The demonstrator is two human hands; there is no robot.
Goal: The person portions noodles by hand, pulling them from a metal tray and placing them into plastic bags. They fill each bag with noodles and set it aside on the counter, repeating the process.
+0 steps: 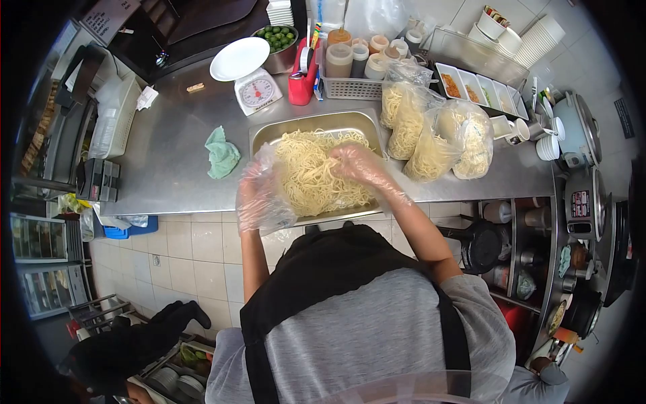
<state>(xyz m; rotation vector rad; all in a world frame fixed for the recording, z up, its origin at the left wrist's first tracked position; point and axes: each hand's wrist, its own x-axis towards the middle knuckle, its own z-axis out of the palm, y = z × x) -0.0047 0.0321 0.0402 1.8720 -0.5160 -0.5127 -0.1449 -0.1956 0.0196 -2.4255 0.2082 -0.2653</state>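
Observation:
A metal tray point(258, 129) on the steel counter is heaped with pale yellow noodles point(313, 176). My right hand point(360, 165), in a clear plastic glove, dips into the right side of the heap with its fingers closed around some strands. At the tray's left edge, my left hand point(253, 192) is wrapped in clear plastic and grips a loose clear plastic bag point(277, 202). The bag's side hangs over the tray's front left corner. Crinkled plastic partly hides the left fingers.
Tied bags of noodles point(431, 145) sit right of the tray. Behind it stand a kitchen scale point(258, 93), a red tape dispenser point(304, 77) and a basket of sauce bottles point(353, 87). A green cloth point(222, 153) lies left. Another person point(134, 353) is at lower left.

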